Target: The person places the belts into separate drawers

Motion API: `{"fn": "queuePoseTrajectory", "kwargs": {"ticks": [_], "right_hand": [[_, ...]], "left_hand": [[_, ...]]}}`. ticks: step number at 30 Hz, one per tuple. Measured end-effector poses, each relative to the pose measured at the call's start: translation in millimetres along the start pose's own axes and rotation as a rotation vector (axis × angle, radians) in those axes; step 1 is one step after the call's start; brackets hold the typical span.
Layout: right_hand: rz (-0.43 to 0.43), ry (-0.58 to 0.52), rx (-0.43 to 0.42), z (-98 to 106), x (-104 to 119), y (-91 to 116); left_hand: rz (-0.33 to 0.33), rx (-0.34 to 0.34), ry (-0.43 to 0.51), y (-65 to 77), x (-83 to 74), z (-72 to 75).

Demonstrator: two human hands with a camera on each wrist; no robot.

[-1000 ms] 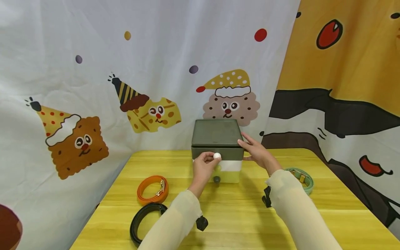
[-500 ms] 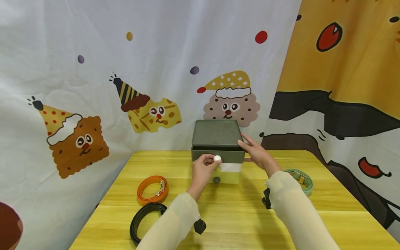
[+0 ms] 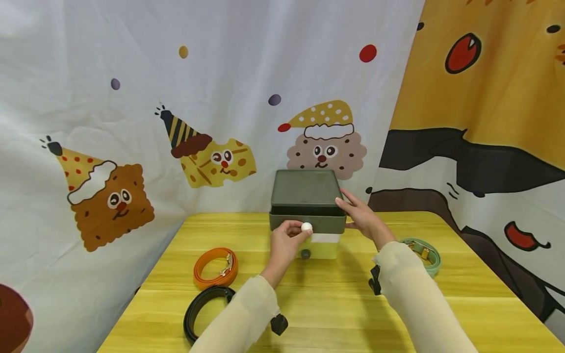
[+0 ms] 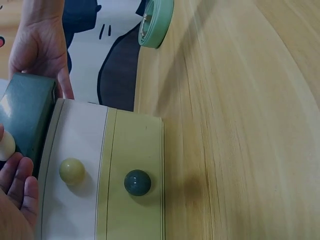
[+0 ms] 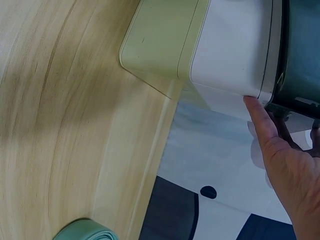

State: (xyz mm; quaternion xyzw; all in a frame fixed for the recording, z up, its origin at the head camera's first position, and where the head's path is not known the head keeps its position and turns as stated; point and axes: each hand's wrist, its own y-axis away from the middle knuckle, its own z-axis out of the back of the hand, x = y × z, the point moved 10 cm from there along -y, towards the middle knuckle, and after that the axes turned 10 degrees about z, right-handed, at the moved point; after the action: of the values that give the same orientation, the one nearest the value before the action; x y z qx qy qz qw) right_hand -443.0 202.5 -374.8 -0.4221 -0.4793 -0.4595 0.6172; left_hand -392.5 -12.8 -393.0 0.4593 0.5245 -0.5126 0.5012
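A small drawer box (image 3: 305, 186) with a dark green top stands at the back of the table. Its green top drawer (image 3: 328, 225) juts out at the front, leaving a dark gap under the lid. My left hand (image 3: 283, 245) pinches this drawer's white round knob (image 3: 306, 226) between thumb and fingers. Below come a white drawer with a yellow knob (image 4: 72, 171) and a pale green one with a dark green knob (image 4: 137, 182). Against the box's right side rests my right hand (image 3: 364, 216), fingers spread and fairly straight. What the top drawer holds is hidden.
On the table's left lie a coiled orange belt (image 3: 204, 283) and, nearer, a coiled black belt (image 3: 191, 321). A coiled light green belt (image 3: 434, 255) lies beyond the right forearm. A cartoon-printed curtain (image 3: 247, 73) hangs behind the wooden table (image 3: 326, 314).
The top drawer has slid out toward me, from nearly closed to partly out, with my left hand moving along on its knob. My right hand has stayed at the box's side.
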Motion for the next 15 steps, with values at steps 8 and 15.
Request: {"fn": "queuePoseTrajectory", "kwargs": {"ticks": [8,15], "right_hand": [[-0.002,0.003,-0.001,1.2,-2.1,-2.3],[-0.008,0.007,-0.006,2.3,-3.4,-0.9]], "left_hand": [[-0.002,0.013,0.002,-1.0,1.6,0.8],[-0.015,0.040,-0.023,2.3,-1.6,2.4]]}}
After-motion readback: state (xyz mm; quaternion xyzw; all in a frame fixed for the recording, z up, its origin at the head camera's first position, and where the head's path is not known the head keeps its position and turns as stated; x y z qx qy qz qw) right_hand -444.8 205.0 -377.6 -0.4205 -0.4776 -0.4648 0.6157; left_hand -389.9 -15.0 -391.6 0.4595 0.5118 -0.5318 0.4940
